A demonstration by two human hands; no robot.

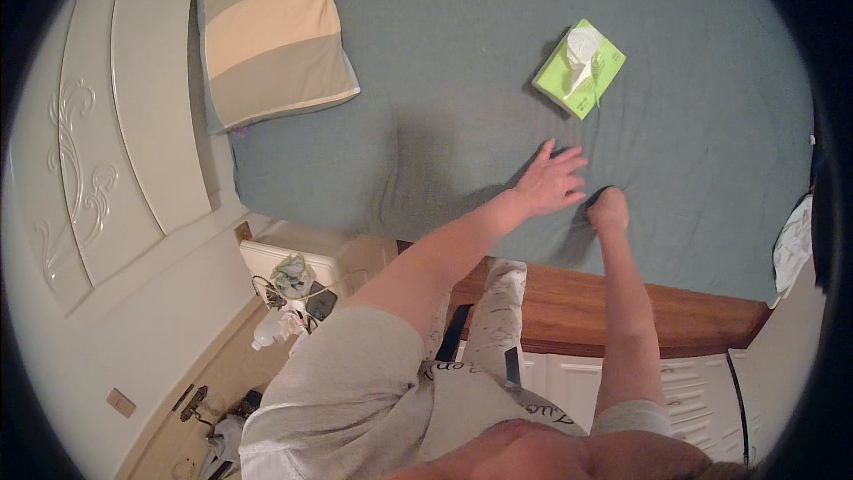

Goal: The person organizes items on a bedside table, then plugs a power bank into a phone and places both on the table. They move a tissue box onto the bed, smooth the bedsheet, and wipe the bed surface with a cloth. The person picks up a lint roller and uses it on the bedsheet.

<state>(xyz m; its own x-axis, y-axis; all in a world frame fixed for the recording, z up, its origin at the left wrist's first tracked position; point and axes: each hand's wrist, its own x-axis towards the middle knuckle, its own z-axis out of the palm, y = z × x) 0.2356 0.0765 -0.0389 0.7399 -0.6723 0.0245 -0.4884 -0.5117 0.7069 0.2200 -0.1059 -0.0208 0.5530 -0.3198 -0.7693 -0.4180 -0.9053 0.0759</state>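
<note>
My left hand [553,180] rests palm down on a grey-green bed sheet [453,47], its fingers spread and holding nothing. Just to its right, my right hand [609,210] is bent down against the same sheet near the bed's front edge. Its fingers are hidden beneath it, so I cannot tell whether it grips the cloth. Small creases run through the sheet around both hands. Beyond them lies a green pack of tissues [603,67], with a white tissue [582,47] sticking out of its top. Neither hand touches the pack.
A striped pillow [270,33] lies by the carved white headboard [140,100]. A bedside table [256,257] holds a crumpled plastic bag [293,277] and a dark flat object [321,301]. Below the sheet runs the wooden bed frame [566,320]. White crumpled cloth [794,243] lies at the right.
</note>
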